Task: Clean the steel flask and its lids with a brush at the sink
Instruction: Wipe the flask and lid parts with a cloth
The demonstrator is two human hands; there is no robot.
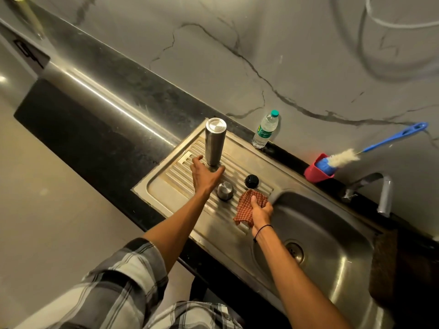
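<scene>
Steel surfaces fill the lower right, where a stainless sink unit with a ribbed draining board (180, 186) and a deep basin (332, 245) is set into a dark stone counter (99, 129). A tall cylindrical steel flask (215, 141) is stood upside down on the ribs, its flat base uppermost. The left hand (205, 175) is placed at the flask's lower end with fingers spread open around it; whether the metal is actually touched cannot be told. Just beside that hand, toward the basin, a small rounded steel lid (225, 191) is set on the board, and a round black plastic lid (251, 181) is seen a little farther on, apart from the steel one. The right hand (261, 213) is closed on a red-and-white checked cloth (247, 210), which is pressed against the board near the basin's rim; a thin black band (262, 230) is worn on that wrist. A clear plastic water bottle with a green cap (265, 130) is stood at the back against the grey marbled wall (261, 55). Farther right, a red plastic cup (317, 170) is seen on the counter, holding a long bottle brush with white bristles and a blue handle (370, 148), leaned toward the wall. A curved steel tap (380, 188) is mounted behind the basin. Checked sleeves (123, 276) are visible at the bottom.
</scene>
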